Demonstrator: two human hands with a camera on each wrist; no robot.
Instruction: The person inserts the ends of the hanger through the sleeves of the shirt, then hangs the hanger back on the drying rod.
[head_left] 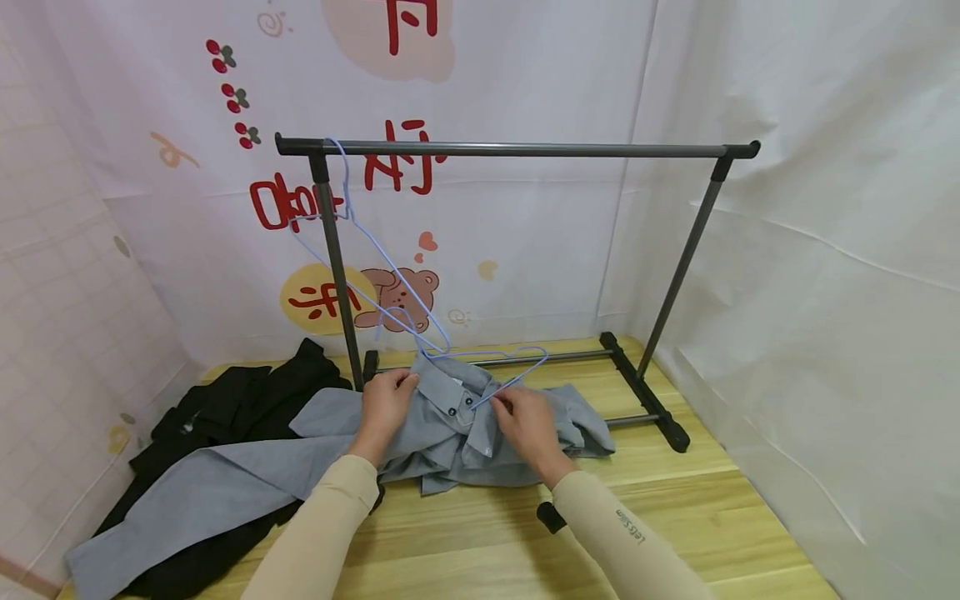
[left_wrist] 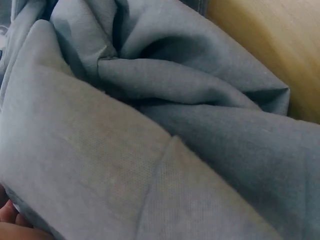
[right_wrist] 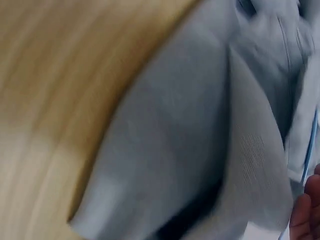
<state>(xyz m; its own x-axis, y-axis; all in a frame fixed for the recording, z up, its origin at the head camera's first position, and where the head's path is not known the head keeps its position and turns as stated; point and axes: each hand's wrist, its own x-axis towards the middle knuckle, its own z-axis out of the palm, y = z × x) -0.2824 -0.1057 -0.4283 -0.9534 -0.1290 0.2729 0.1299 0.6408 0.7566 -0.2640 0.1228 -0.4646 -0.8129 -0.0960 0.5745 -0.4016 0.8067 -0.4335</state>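
A grey-blue shirt (head_left: 442,450) with dark snap buttons at its collar lies crumpled on the table, one sleeve stretched toward the front left. My left hand (head_left: 386,412) grips the cloth at the left of the collar; in the left wrist view, only a bit of its fingers (left_wrist: 10,215) shows beside the fabric. A thin blue wire hanger (head_left: 536,357) lies over the neck opening, one end running down into it. At the right of the collar, my right hand (head_left: 525,425) pinches the hanger wire, which also passes the fingertips (right_wrist: 300,215) in the right wrist view.
A dark metal clothes rack (head_left: 517,150) stands behind the shirt, its feet on the wooden table (head_left: 675,517). Another blue hanger (head_left: 397,271) hangs from the left end of its bar. Black clothing (head_left: 247,400) is heaped at the left, partly under the grey sleeve.
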